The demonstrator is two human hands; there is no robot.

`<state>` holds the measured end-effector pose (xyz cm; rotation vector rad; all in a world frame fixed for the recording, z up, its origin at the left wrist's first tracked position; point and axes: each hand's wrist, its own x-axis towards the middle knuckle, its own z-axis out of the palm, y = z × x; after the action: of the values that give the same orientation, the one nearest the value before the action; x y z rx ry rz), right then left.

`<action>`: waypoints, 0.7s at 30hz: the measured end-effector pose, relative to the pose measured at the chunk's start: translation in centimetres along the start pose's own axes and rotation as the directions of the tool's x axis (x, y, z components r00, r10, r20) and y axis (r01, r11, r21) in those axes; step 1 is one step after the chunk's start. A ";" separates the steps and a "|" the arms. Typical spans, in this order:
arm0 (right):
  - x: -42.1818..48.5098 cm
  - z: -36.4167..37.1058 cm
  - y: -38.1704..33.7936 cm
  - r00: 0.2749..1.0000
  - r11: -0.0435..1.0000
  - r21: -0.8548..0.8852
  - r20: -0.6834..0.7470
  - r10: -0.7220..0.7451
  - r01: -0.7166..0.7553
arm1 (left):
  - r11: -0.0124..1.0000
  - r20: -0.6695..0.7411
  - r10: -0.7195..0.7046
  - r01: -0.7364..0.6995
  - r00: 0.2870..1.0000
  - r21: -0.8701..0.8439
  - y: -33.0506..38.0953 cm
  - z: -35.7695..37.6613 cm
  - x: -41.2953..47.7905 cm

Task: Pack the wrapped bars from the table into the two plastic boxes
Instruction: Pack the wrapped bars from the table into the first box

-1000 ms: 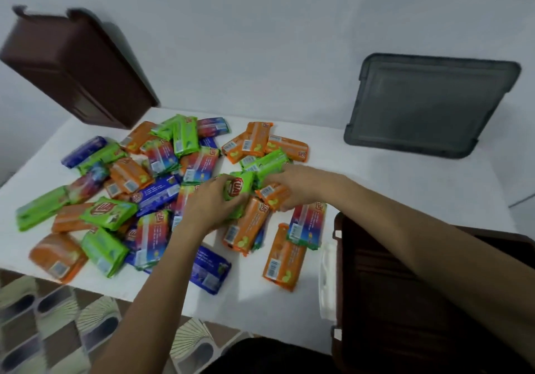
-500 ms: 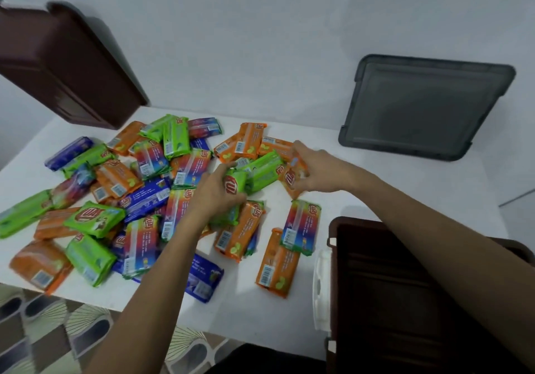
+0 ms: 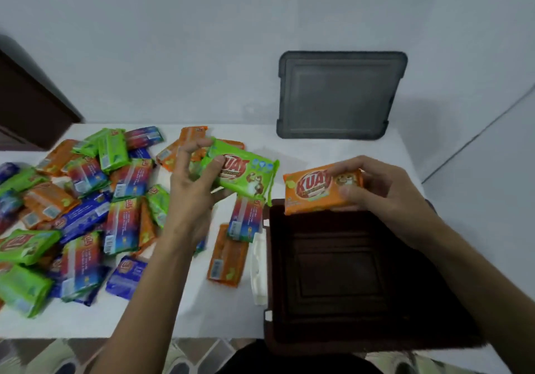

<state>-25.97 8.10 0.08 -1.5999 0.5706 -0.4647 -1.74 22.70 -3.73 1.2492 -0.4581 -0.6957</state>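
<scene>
Right hand (image 3: 385, 197) grips orange bar (image 3: 312, 192) over brown box (image 3: 341, 269); lay flat in far corner. Left hand (image 3: 194, 188) pinches green bar (image 3: 243, 177); follow alongside.

A white rectangular table (image 3: 304, 153) carries a loose heap of green, orange, blue and rainbow-striped wrapped bars (image 3: 86, 205) across its left half. An open dark brown plastic box (image 3: 405, 333) sits at the near right, a white clip (image 3: 258, 269) on its left wall. A grey plastic lid (image 3: 338, 96) leans against the far wall, and a second dark brown box (image 3: 26, 110) stands far left.
</scene>
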 end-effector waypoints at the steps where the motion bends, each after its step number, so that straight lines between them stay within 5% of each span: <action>1: -1.2 -0.3 0.4 0.999 0.999 0.031 0.023 0.033 -0.034 | 0.999 0.018 0.017 -0.018 1.000 0.042 -0.5 0.9 -0.5; 6: -3.3 0.0 4.2 0.964 0.979 -0.130 0.195 0.180 -0.157 | 0.987 0.067 -0.063 0.052 0.996 0.150 -3.2 3.2 -1.7; 10: -2.1 1.4 8.4 0.924 0.935 -0.112 0.151 0.352 -0.337 | 0.989 0.041 -0.122 0.118 0.992 0.091 -4.1 3.4 -2.1; 14: -1.2 1.9 10.7 0.942 0.860 -0.434 0.069 0.328 -0.268 | 0.987 0.076 -0.133 0.125 0.988 0.099 -4.1 3.1 -2.3; 17: -1.4 1.4 11.8 0.956 0.667 -0.741 0.135 0.259 -0.076 | 0.985 0.140 -0.101 0.079 0.985 0.155 -4.0 3.0 -2.9; 19: -1.7 1.2 12.0 0.958 0.586 -0.810 0.162 0.238 -0.009 | 0.973 0.175 -0.046 0.004 0.983 0.233 -3.8 3.2 -3.3; 21: -1.7 0.7 11.4 0.986 0.619 -0.785 0.088 0.143 -0.020 | 0.956 0.199 -0.007 -0.052 0.980 0.290 -3.5 3.5 -3.8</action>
<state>-27.88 8.99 -11.23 -2.4175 0.7960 0.0127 -7.55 22.39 -5.95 1.4574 -0.7614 -0.7550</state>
